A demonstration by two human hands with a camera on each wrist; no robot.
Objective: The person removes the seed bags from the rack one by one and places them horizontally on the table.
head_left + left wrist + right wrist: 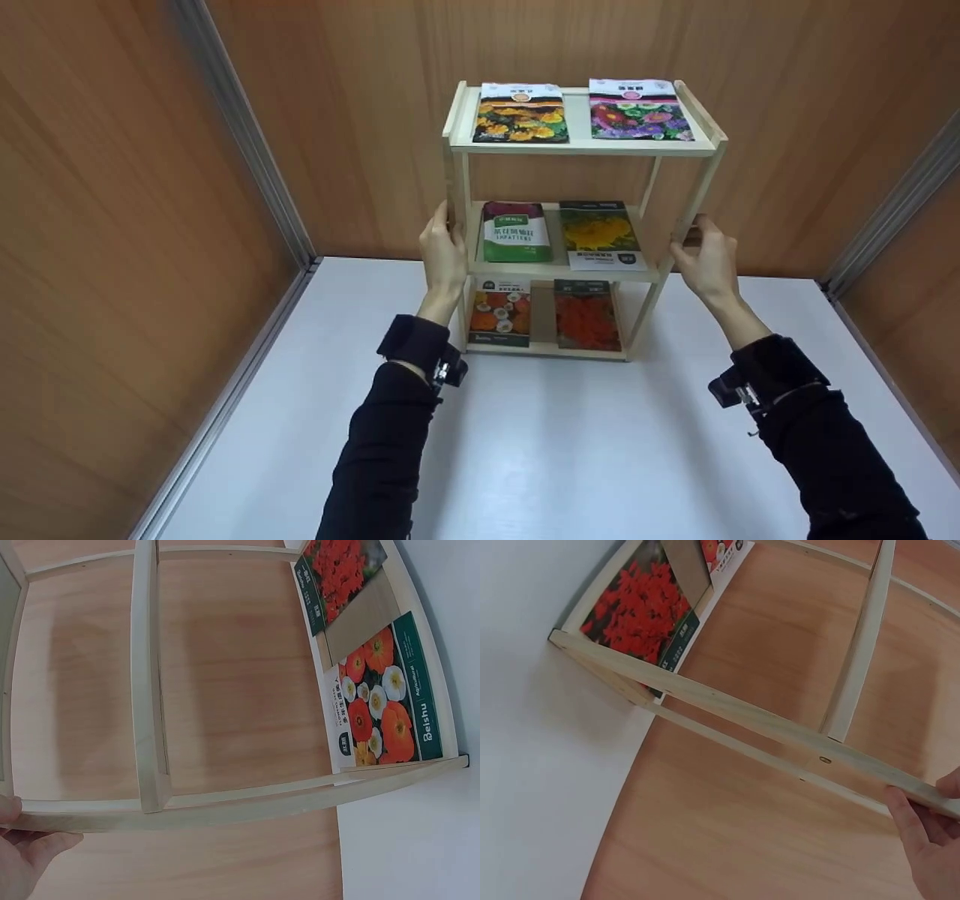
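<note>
A pale wooden three-tier shelf (585, 146) stands on the white table (525, 450) against the back wall. My left hand (442, 251) grips its left front post at middle-tier height. My right hand (705, 259) grips the right front post at the same height. Two flower seed packets lie on each tier: orange (521, 112) and purple (637, 110) on top, green (515, 231) and yellow (600, 234) in the middle, mixed orange-white (500, 313) and red (587, 315) at the bottom. The left wrist view shows my fingers (26, 855) under the post (225, 806). In the right wrist view my fingers (930, 840) hold the post (742, 712).
Wood-panelled walls close in behind and on both sides, with metal strips at the corners (247, 150). The shelf's feet rest near the table's back edge. White tabletop stretches from the shelf toward me, between my black sleeves.
</note>
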